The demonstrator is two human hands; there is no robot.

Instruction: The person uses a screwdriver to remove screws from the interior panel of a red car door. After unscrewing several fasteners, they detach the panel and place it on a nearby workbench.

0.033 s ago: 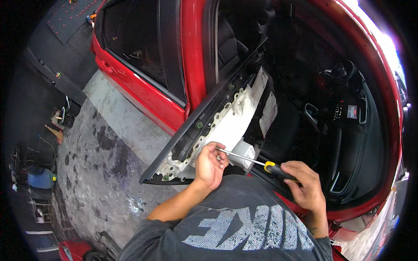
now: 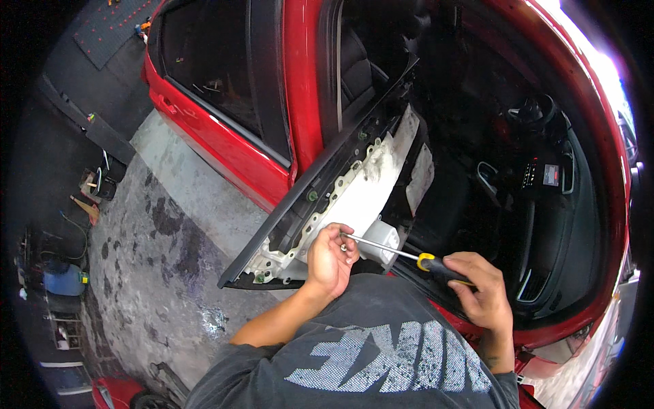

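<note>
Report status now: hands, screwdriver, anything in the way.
Right hand gripping screwdriver by its handle. Left hand curled at screwdriver's far end, grip unclear. Screwdriver crosses in front of pale boxy part; contact unclear.

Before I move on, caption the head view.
Right hand grips a screwdriver, left hand at its tip, over a panel.

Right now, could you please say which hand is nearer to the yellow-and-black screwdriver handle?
Right: the right hand holds the yellow-and-black handle; the left hand is farther off, at the far end of the metal shaft.
</note>
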